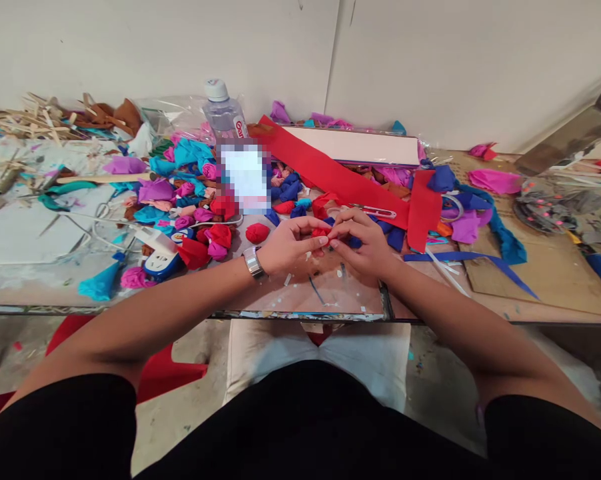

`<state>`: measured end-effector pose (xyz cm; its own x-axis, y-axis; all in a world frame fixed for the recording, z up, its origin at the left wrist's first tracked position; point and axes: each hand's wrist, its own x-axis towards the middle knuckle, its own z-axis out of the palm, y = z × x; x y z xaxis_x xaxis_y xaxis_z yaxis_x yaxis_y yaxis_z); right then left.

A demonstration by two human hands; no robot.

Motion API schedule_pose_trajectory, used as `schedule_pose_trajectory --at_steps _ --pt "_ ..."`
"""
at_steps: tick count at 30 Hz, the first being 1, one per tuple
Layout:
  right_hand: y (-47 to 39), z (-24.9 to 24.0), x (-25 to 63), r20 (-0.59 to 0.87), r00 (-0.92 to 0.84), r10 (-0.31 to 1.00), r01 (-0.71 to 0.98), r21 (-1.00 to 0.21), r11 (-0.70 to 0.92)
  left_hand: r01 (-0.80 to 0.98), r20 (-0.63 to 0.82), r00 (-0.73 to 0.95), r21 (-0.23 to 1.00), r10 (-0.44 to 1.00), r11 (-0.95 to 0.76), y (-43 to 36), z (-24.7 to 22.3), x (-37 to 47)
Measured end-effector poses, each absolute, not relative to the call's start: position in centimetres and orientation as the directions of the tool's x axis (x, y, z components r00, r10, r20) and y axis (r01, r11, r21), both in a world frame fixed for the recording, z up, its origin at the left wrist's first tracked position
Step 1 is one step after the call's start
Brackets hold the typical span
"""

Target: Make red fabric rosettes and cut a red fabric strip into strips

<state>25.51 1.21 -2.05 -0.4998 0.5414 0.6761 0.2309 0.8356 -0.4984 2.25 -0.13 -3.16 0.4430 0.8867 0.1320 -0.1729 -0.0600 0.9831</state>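
Between the fingertips of both hands is a small red crumpled paper piece (320,233), partly hidden by the fingers. My left hand (293,243), with a metal watch (253,262) on its wrist, pinches it from the left. From the right, my right hand (363,243) closes its thumb and fingers on the same piece. A red paper ball (256,233) rests on the table just left of my left hand. Behind the hands lie a long red paper strip (340,170) and a pink-and-white cutter (378,211). Another red strip (424,210) is right of my right hand.
Crumpled coloured paper pieces (155,190) cover the table's middle and left. A bottle (223,110) stands behind a bright blurred screen (245,177). A blue-and-white power strip (163,260) with cables lies left. Wooden sticks (40,117) pile at back left; cardboard (545,273) lies right.
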Motion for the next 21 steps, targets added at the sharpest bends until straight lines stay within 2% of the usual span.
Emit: schedule_pose_trajectory --at_steps 13,21 --pt "1.0 -1.9 25.5 0.630 -0.548 0.550 0.233 -0.516 0.824 -0.125 0.156 0.449 0.986 0.880 -0.110 -0.3 -3.1 2.4" --pt "1.2 -2.8 25.3 0.539 -0.462 0.704 0.198 -0.711 0.674 -0.128 0.164 0.455 0.985 0.875 -0.118 -0.4 -2.9 2.4"
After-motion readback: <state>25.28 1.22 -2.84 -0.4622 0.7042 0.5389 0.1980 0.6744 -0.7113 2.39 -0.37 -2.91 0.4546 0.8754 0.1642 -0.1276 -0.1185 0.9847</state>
